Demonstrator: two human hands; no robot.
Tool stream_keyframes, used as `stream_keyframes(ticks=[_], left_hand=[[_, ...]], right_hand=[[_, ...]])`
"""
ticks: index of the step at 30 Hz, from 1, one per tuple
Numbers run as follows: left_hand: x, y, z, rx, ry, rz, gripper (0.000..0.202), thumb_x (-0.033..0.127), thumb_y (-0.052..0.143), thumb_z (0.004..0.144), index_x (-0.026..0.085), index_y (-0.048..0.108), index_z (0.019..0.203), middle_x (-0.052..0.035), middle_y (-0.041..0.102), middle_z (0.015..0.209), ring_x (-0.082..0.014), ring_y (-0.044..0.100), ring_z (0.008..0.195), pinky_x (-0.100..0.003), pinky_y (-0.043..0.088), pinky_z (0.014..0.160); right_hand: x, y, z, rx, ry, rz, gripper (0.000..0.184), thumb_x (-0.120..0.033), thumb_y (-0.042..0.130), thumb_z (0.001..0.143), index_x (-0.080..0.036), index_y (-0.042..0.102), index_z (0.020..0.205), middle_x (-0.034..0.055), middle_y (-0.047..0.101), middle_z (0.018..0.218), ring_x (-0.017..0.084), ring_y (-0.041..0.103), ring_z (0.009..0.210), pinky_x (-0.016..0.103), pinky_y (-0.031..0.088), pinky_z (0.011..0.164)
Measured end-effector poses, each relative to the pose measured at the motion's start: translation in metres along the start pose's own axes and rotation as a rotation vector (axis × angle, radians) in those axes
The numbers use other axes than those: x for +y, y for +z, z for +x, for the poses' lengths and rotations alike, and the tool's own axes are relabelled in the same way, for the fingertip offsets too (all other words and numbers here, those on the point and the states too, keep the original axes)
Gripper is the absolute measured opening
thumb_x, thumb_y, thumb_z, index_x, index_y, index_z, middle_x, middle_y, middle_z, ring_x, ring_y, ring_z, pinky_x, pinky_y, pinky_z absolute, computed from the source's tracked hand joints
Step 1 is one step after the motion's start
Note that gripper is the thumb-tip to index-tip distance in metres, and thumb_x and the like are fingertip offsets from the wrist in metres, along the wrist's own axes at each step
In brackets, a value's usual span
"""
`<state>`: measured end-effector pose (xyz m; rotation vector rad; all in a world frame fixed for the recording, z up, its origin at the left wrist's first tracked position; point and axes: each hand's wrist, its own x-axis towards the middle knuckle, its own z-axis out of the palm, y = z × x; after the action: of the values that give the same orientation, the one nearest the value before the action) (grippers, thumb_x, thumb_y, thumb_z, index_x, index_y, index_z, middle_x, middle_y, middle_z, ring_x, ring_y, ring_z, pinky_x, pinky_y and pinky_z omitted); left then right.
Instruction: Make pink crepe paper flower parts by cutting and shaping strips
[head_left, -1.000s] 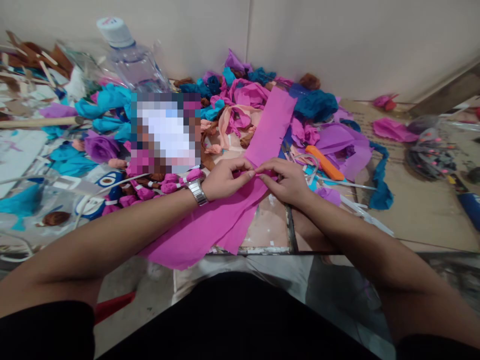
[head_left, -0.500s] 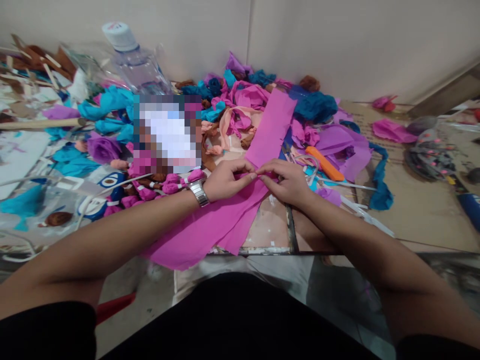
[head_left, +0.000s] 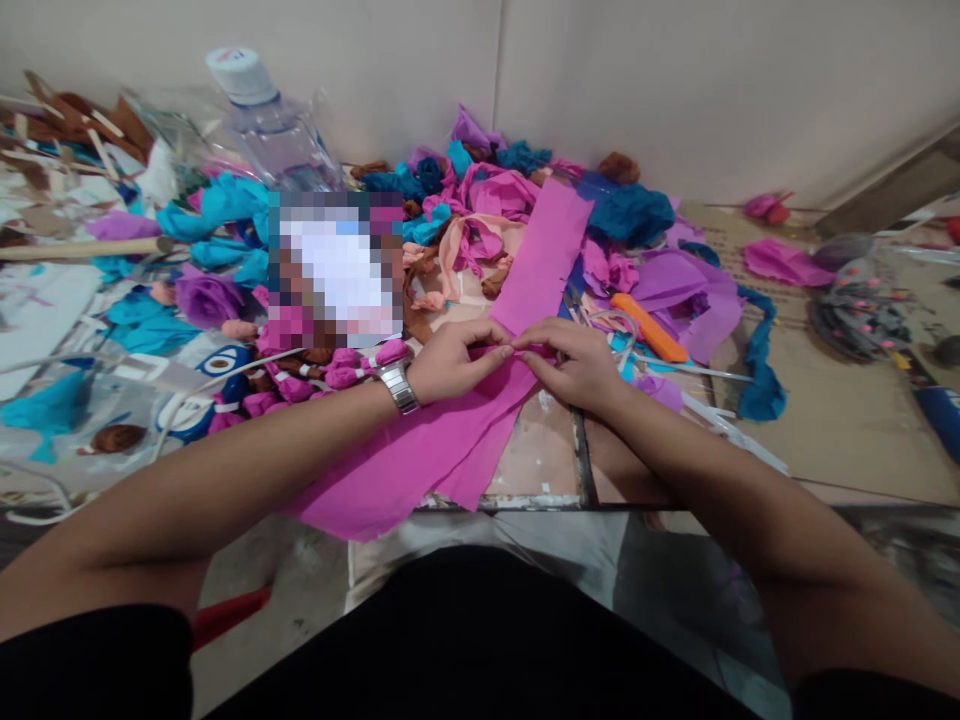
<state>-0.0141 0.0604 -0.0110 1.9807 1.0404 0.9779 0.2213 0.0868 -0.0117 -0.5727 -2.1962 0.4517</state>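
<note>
A long strip of pink crepe paper (head_left: 544,245) runs from the pile at the back toward me and passes under my hands. Wider pink crepe sheets (head_left: 397,460) spread below it and hang over the table's front edge. My left hand (head_left: 454,362), with a metal watch (head_left: 397,387) at the wrist, is closed in a pinch on the pink paper. Against its fingertips, my right hand (head_left: 576,366) pinches the same paper with thumb and forefinger. The exact spot between the fingertips is too small to make out.
Behind lie crumpled crepe pieces, a plastic bottle (head_left: 274,135) and a blurred-out phone-like object (head_left: 341,270). Pink buds (head_left: 345,367) and a white cable (head_left: 232,372) are at left. An orange-handled cutter (head_left: 649,327) and cardboard (head_left: 847,420) lie at right.
</note>
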Motion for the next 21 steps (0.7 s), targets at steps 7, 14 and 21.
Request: stream_keyframes(ticks=[7,14,21], left_hand=[[0.0013,-0.0007,-0.0002,-0.016,0.028,-0.005,0.030,0.044,0.063,0.102,0.017,0.077,0.101,-0.0053,0.078,0.092,-0.0166,0.068,0.082,-0.029,0.051,0.079],[0.0024,-0.0008,0.0003,-0.014,0.017,0.003,0.033,0.047,0.062,0.103,0.017,0.077,0.100,-0.0063,0.079,0.093,-0.0177,0.070,0.084,-0.030,0.052,0.080],[0.0026,-0.0012,0.0001,-0.017,0.005,-0.012,0.033,0.047,0.063,0.102,0.018,0.078,0.102,-0.0065,0.080,0.095,-0.0180,0.070,0.085,-0.030,0.052,0.081]], right_hand=[[-0.0015,-0.0006,0.0006,0.008,-0.007,0.004,0.018,-0.013,0.070,0.095,-0.025,0.075,0.109,0.0031,0.080,0.100,0.018,0.075,0.090,0.031,0.059,0.082],[-0.0003,-0.0005,0.0003,-0.003,-0.008,-0.019,0.015,-0.020,0.068,0.098,-0.025,0.076,0.110,0.0044,0.081,0.101,0.020,0.076,0.091,0.034,0.060,0.083],[0.0000,-0.0020,-0.0003,-0.004,-0.004,-0.021,0.017,-0.020,0.068,0.099,-0.026,0.075,0.112,0.0039,0.081,0.103,0.020,0.076,0.093,0.034,0.061,0.085]])
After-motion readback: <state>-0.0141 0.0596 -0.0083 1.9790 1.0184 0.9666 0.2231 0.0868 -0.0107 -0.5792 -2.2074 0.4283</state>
